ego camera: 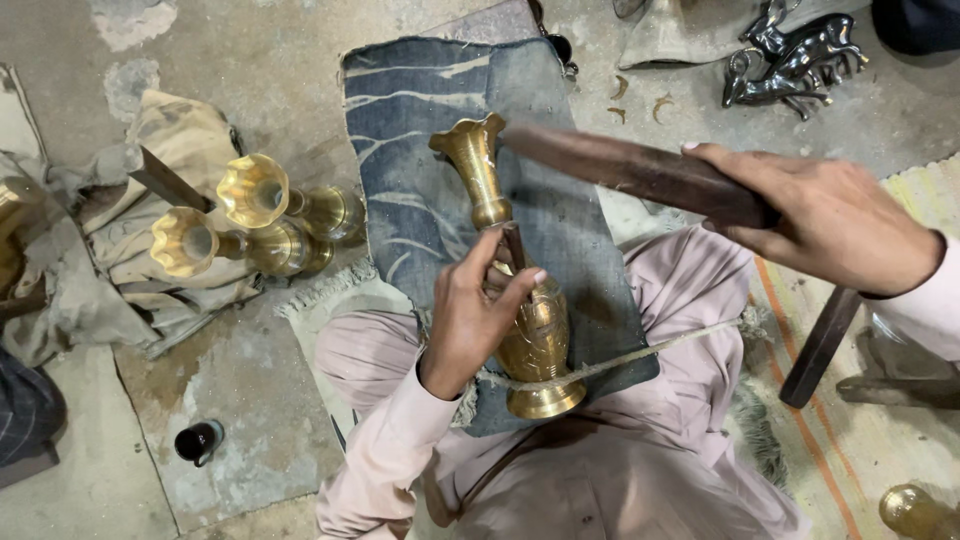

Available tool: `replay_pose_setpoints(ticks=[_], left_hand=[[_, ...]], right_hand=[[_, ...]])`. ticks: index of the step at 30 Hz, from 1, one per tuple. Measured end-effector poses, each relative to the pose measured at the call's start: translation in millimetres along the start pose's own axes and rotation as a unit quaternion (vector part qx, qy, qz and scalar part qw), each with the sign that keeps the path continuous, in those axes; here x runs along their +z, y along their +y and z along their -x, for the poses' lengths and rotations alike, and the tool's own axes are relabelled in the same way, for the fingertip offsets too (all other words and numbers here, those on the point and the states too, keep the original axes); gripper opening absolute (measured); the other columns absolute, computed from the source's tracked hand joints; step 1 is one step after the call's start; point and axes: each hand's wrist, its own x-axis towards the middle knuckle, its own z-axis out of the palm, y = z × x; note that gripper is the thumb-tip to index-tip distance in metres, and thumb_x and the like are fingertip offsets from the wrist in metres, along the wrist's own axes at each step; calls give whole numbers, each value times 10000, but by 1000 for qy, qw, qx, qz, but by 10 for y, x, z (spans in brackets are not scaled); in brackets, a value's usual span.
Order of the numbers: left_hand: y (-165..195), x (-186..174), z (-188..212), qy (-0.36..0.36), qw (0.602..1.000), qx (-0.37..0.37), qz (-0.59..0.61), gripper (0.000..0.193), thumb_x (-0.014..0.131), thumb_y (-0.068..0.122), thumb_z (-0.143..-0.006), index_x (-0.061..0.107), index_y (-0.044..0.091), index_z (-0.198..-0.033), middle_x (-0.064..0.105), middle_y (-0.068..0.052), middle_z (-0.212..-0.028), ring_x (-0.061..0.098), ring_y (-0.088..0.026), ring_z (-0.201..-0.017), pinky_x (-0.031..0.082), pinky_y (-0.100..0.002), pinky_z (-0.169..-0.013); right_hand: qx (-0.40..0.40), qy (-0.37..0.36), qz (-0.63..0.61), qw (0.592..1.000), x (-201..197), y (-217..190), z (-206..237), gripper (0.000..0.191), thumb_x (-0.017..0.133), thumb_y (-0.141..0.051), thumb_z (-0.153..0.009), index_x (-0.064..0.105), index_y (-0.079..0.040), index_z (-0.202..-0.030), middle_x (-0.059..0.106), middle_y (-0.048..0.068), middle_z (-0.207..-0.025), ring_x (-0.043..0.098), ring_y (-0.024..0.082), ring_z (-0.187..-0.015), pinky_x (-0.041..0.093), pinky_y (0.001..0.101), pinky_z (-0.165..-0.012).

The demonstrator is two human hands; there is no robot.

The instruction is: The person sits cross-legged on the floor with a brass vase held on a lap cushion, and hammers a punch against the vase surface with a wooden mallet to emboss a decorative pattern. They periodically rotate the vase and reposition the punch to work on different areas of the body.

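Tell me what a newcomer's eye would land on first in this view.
First, the brass vase lying on the blue cloth across the person's lap, tied down near its foot by a cord. The left hand sets a thin tool against its body, while the right hand holds a dark wooden baton above it. Two more fluted brass vases lie on the floor to the left.

this is a metalworker's floor workshop, where brass is worked by hand. the bare concrete floor [250, 380] is stained and patched, with worn cloths [170, 250] spread on it. two finished brass vases [270, 215] lie on their sides at the left edge, dark metal animal figures [790, 65] sit near the top right corner, and small brass offcuts [640, 100] lie scattered beside them.
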Motion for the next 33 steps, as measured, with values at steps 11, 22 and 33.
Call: replay_pose_setpoints(ticks=[11, 22, 33], left_hand=[[1, -10, 12, -12, 1000, 24, 9, 511, 777, 190, -909, 602, -25, -1339, 786, -124, -875, 805, -192, -742, 623, -314, -636], [-68, -145, -233, -139, 990, 17, 5, 544, 804, 306, -850, 660, 8, -1282, 741, -102, -796, 729, -177, -660, 566, -332, -649], [-79, -169, -392, -191, 978, 62, -50, 588, 823, 329, -838, 649, 8, -1300, 724, -157, -882, 714, -229, -765, 542, -369, -718]], right_hand=[[-124, 129, -189, 966, -83, 32, -217, 809, 772, -294, -808, 455, -149, -1538, 689, 198, -1066, 718, 337, -806, 554, 426, -729], [-45, 49, -191, 979, 402, 141, -143, 853, 849, -289, -803, 466, -121, -1547, 712, 156, -1230, 708, 271, -1026, 560, 407, -861], [23, 78, -249, 965, 648, 261, 291, 1009, 863, -232, -719, 389, -146, -1605, 744, 154, -1077, 715, 181, -968, 564, 344, -823]])
